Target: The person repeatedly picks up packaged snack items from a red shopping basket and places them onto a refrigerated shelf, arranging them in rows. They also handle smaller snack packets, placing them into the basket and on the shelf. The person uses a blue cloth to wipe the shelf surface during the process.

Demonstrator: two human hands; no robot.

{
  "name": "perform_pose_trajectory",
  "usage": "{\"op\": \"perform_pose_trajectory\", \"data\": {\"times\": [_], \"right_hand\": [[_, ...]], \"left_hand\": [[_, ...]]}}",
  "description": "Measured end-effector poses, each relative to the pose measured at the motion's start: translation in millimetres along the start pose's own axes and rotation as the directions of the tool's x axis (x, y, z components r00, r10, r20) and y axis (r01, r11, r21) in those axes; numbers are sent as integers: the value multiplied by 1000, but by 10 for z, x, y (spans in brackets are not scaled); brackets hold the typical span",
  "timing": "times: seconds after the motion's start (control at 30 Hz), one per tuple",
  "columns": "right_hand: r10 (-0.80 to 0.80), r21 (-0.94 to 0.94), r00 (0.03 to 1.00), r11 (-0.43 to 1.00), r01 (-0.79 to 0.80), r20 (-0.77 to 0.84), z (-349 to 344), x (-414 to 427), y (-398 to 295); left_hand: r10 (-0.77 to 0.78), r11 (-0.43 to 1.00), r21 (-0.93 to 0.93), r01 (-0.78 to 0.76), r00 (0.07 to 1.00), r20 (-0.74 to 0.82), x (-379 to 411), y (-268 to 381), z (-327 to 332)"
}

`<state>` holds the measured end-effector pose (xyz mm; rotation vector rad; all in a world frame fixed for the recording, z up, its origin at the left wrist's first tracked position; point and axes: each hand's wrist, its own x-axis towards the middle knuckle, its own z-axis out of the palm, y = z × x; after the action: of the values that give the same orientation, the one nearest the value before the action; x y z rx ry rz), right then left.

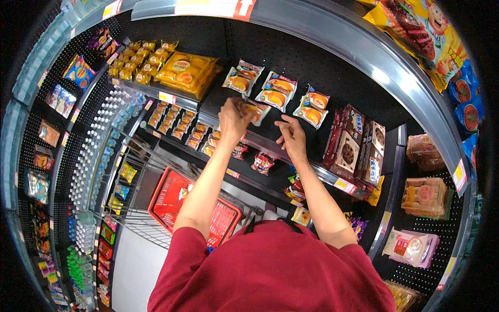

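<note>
My left hand (234,117) grips a small wrapped bread pack (260,113) above the front of a black store shelf (214,104). My right hand (291,136) hovers over the shelf's front edge, fingers apart and nothing in them. Behind the hands lie similar wrapped breads in short rows: a left row (238,81), a middle row (275,93) and a right row (312,109). The right row is the one nearest my right hand. My left fingers partly cover the gripped pack.
Large yellow bread bags (186,72) lie left on the shelf; boxed chocolate-chip cookies (347,152) stand right. A red basket (226,218) sits in a wire shopping cart (136,226) below left. A metal shelf edge (331,43) arches overhead. Small packs (181,126) fill the lower shelf.
</note>
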<state>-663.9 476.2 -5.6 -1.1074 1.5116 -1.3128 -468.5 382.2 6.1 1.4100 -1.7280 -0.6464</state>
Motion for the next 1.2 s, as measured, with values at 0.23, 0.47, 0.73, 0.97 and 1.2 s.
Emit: {"op": "perform_pose_trajectory", "data": {"times": [0.23,0.47,0.73,0.97,1.2], "right_hand": [[-67,73,994,995,60,90,-11,-11,-1],[-79,192,993,980,60,90,-104,-11,44],[-28,131,995,991,16,92,-68,-3,5],[-22,100,997,995,15,74,-114,4,18],[-5,124,997,992,-5,74,17,-15,-109]], "left_hand": [[-38,995,-91,40,999,18,-293,318,106],[-151,870,-487,76,982,-116,-924,35,-320],[-854,387,-837,388,494,-166,-2914,-2205,-577],[-980,198,-825,529,87,-180,-3505,-3088,-450],[-741,662,-610,435,503,-446,-2623,-3047,-490]]}}
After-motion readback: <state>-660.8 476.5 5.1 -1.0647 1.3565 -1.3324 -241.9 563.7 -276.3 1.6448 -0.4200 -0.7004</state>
